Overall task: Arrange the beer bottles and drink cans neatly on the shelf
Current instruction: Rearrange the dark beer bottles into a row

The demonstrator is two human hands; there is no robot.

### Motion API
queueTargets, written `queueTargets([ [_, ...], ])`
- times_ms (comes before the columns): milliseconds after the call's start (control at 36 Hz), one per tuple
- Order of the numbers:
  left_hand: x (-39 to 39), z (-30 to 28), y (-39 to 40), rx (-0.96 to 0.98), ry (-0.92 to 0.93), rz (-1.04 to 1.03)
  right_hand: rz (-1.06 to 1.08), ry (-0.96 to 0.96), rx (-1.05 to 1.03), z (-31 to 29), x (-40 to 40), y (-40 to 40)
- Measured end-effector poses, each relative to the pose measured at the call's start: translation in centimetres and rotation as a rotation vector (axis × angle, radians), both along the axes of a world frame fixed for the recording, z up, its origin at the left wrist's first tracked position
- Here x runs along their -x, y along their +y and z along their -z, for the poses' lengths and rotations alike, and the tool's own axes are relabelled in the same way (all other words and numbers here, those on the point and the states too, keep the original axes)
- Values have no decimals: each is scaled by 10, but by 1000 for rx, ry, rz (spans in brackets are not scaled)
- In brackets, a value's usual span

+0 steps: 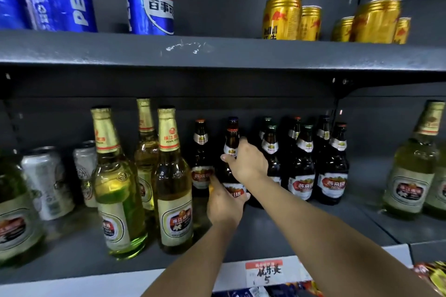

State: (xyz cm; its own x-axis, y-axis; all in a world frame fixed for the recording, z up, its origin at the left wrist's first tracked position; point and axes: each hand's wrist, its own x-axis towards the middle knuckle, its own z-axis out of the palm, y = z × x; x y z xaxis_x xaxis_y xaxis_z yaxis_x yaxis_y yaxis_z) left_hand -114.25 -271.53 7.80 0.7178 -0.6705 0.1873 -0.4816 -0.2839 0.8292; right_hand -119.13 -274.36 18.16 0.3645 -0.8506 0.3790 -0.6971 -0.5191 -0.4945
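In the head view, the right hand gripped the neck of a brown beer bottle and the left hand held its base. The bottle stood upright on the lower shelf, with green bottles at 9 o'clock and more brown bottles at 3 o'clock.

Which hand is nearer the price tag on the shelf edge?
Left. The left hand holds the dark bottle low at its label, above the price tag. The right hand holds the same bottle's neck, higher and farther from the tag.
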Motion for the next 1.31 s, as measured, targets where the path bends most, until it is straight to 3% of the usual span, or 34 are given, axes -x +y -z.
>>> queueTargets([
  [500,-8,11,-11,107,58,79,-72,-58,-72,7,0,-21],
  [694,7,16,6,202,78,77,-25,-62,22,29,20,4],
  [806,27,20,39,204,-37,58,14,-136,216,33,38,26],
  [972,24,15,109,204,-307,-58,-271,-358,585,22,20,83],
  [1167,-47,-12,196,267,-307,-298,-546,-388,646,8,-51,182],
  [1306,-124,-16,252,320,-273,-476,-592,-311,585,15,-115,232],
])
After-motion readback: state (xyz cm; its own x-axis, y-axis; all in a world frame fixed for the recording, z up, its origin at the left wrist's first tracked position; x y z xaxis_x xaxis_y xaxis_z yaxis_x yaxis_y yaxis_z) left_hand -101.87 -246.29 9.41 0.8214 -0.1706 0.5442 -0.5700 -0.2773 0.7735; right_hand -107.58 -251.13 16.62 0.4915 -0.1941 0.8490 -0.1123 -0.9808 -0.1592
